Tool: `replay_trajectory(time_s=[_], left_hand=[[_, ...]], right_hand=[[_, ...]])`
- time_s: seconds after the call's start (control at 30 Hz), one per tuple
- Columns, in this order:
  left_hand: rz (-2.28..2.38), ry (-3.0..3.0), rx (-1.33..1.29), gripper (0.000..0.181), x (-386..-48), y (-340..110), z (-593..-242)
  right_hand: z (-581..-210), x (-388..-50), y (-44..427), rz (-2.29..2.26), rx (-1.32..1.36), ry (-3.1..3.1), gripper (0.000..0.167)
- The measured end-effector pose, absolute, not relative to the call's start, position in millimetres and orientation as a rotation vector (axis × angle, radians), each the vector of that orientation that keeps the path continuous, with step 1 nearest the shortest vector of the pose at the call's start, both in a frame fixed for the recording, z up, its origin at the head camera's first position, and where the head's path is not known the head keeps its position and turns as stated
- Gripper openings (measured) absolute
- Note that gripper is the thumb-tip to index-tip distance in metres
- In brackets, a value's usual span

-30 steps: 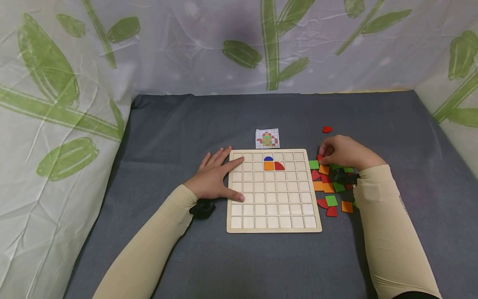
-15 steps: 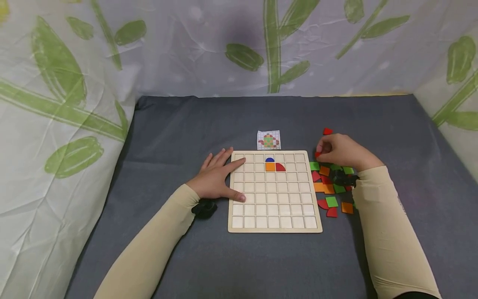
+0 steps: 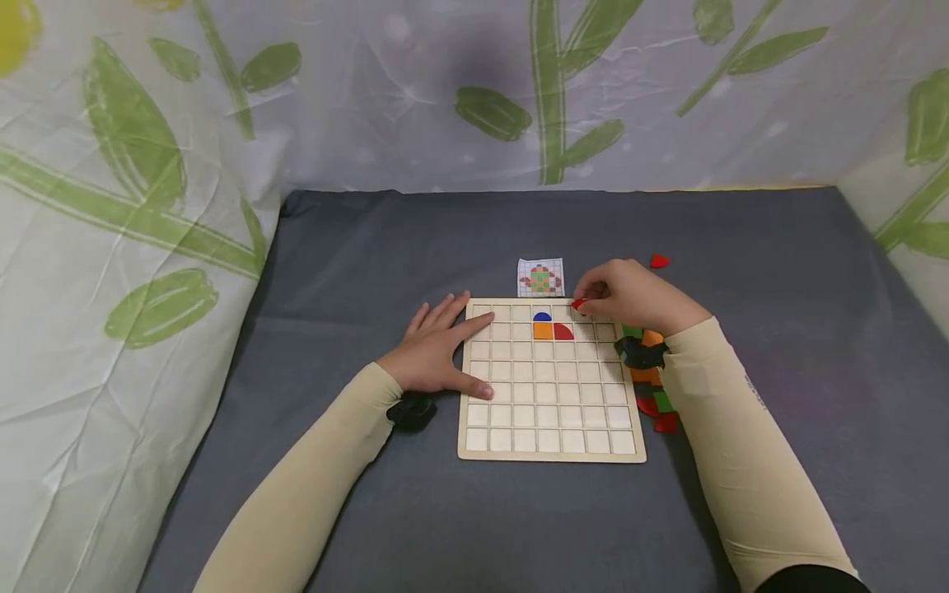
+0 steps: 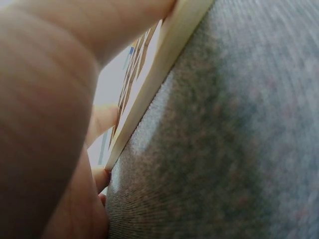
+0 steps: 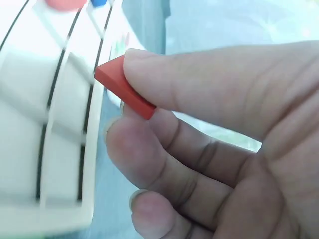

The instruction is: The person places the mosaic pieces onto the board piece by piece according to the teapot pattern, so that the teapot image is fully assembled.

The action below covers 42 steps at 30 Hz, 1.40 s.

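Note:
A wooden grid board (image 3: 552, 455) lies on the grey cloth. Its upper part holds a blue half-circle tile (image 3: 542, 317), an orange square tile (image 3: 544, 331) and a red quarter-circle tile (image 3: 563, 332). My left hand (image 3: 430, 356) rests at the board's left edge, fingers spread, thumb and forefinger over the rim. Above the board's upper right part, my right hand (image 3: 639, 294) pinches a red tile (image 5: 123, 85) between thumb and fingers. The thumb covers part of that tile, so its full outline is hidden.
Behind the board lies a small card (image 3: 540, 278) with a coloured grid pattern. Loose tiles (image 3: 647, 376) in red, green and orange lie along the board's right side, partly under the right forearm. One red tile (image 3: 659, 261) sits apart, farther back.
From above the loose tiles, my right hand has moved left to the board's upper right part, carrying the red tile. My left hand stays at the board's left edge.

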State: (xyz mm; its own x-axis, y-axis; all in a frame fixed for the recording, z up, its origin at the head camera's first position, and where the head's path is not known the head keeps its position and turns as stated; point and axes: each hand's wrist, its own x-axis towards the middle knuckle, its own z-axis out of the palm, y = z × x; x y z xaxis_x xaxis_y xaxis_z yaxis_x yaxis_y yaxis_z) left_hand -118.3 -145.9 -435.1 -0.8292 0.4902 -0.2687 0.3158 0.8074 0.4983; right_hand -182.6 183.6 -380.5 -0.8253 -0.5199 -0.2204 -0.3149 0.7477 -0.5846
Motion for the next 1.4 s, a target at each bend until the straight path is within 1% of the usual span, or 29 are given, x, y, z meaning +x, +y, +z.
replay_trajectory(time_s=[0.1,0.43,0.6,1.07,1.4], left_hand=[[0.615,2.603,0.616,0.118,-119.3,-145.3,-435.3],[0.606,2.608,0.609,0.117,-119.1,-146.5,-434.3],[0.608,2.612,0.617,0.116,-118.0,-146.9,-434.6],[0.613,2.612,0.63,0.115,-119.0,-147.0,-435.2],[0.603,2.605,0.624,0.115,-119.2,-147.9,-437.4]], right_hand=[[-380.2,-183.4,172.6,-0.783,-0.686,2.559,0.013],[-379.2,-182.2,135.6,-0.791,-0.823,2.52,0.005],[-383.0,-180.8,122.2,-0.799,-0.882,2.509,0.004],[-398.9,-176.3,107.6,-0.812,-1.003,2.472,0.006],[-403.7,-174.6,105.0,-0.771,-1.067,2.531,0.005]])
